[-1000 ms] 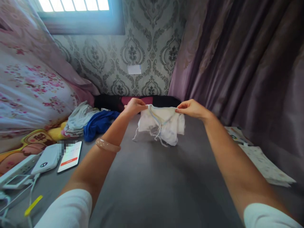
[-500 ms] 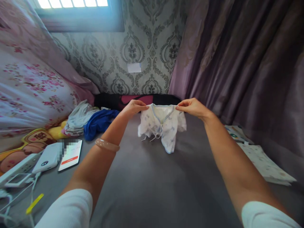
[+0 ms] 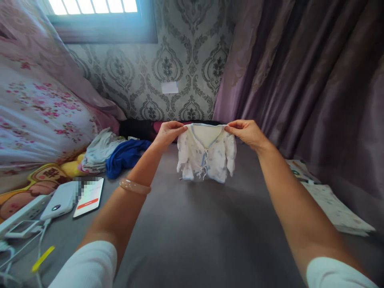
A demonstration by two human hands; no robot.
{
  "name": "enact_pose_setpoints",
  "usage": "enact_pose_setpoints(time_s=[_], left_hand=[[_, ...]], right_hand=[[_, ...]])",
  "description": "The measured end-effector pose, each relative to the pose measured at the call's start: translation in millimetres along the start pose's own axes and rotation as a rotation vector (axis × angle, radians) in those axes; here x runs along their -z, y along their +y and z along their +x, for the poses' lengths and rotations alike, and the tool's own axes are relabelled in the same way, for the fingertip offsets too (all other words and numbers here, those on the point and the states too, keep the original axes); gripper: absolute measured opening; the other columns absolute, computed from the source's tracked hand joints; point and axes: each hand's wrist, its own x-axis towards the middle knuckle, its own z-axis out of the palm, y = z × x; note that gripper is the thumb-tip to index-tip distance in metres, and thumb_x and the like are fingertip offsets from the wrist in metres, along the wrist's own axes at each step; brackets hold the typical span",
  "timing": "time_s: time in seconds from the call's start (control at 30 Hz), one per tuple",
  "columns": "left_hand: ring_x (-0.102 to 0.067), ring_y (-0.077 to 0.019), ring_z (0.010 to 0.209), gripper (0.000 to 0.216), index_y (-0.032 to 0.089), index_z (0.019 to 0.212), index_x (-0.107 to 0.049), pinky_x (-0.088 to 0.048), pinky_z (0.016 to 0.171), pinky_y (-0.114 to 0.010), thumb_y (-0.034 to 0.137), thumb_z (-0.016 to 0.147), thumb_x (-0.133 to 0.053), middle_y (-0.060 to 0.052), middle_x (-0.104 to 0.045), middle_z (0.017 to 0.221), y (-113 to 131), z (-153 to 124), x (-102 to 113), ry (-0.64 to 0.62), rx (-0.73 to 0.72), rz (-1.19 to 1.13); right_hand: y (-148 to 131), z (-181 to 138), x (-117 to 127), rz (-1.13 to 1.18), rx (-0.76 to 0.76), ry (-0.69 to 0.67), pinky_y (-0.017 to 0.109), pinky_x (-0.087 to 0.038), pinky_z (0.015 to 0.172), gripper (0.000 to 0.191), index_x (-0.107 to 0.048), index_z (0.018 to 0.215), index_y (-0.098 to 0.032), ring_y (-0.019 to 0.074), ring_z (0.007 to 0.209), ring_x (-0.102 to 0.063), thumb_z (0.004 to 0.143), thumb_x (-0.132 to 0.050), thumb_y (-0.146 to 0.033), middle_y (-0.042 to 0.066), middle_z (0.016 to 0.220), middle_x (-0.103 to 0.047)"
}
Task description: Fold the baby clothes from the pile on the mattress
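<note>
A small white baby shirt (image 3: 214, 156) with blue edging, a faint print and tie strings hangs between my two hands over the grey sheet (image 3: 204, 236). My left hand (image 3: 171, 133) pinches one shoulder of it between thumb and fingers. At the opposite shoulder, my right hand (image 3: 244, 133) grips the cloth in the same way. The shirt's front faces me, its neckline stretched wide and both sleeves drooping at the sides.
To the left lie a blue cloth (image 3: 124, 158), a pale cloth (image 3: 102, 150), a phone (image 3: 89, 198), a power bank (image 3: 60, 200) and a power strip (image 3: 25, 214) with cables. Folded printed cloth (image 3: 333, 208) rests at the right, by the curtain (image 3: 315, 100).
Both hands have risen slightly with the shirt. Its lower part, bunched and lopsided before, now hangs straighter and more spread out.
</note>
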Motion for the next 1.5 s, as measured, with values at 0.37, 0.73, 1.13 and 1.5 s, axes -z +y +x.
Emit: enact_pose_setpoints(time_s=[0.37, 0.73, 1.13, 1.5], left_hand=[[-0.052, -0.0095, 0.056, 0.030, 0.015, 0.074, -0.067, -0.040, 0.053, -0.022, 0.040, 0.062, -0.077, 0.000, -0.062, 0.064, 2, -1, -1, 0.017, -0.021, 0.017], [-0.052, -0.0090, 0.057, 0.029, 0.014, 0.075, -0.067, -0.040, 0.053, -0.021, 0.039, 0.064, -0.077, 0.000, -0.062, 0.065, -1, -3, -1, 0.013, -0.056, -0.027], [-0.047, -0.0081, 0.057, 0.021, 0.014, 0.076, -0.066, -0.036, 0.054, -0.022, 0.033, 0.072, -0.073, 0.002, -0.059, 0.065, -3, 0, -3, -0.007, -0.115, 0.029], [-0.045, -0.0088, 0.057, 0.022, 0.015, 0.078, -0.062, -0.034, 0.054, -0.024, 0.036, 0.076, -0.071, 0.000, -0.056, 0.067, -1, -4, -2, -0.118, -0.140, 0.031]], right_hand=[[-3, -2, -2, 0.008, 0.003, -0.026, 0.033, -0.054, 0.071, 0.041, -0.072, 0.076, -0.020, 0.0209, 0.077, -0.066, 0.061, -0.079, -0.057, 0.005, 0.078, -0.073], [4, 3, -4, 0.044, 0.034, -0.020, 0.028, -0.052, 0.063, 0.039, -0.072, 0.076, -0.018, 0.0170, 0.068, -0.064, 0.062, -0.079, -0.053, 0.004, 0.074, -0.072], [7, 5, -2, 0.011, 0.076, 0.025, 0.027, -0.050, 0.058, 0.030, -0.071, 0.076, -0.021, 0.0161, 0.065, -0.063, 0.068, -0.076, -0.049, 0.002, 0.071, -0.070], [9, 2, -2, -0.101, 0.093, 0.049, 0.036, -0.053, 0.067, 0.035, -0.066, 0.079, -0.024, 0.0205, 0.072, -0.065, 0.075, -0.065, -0.058, 0.004, 0.077, -0.070]])
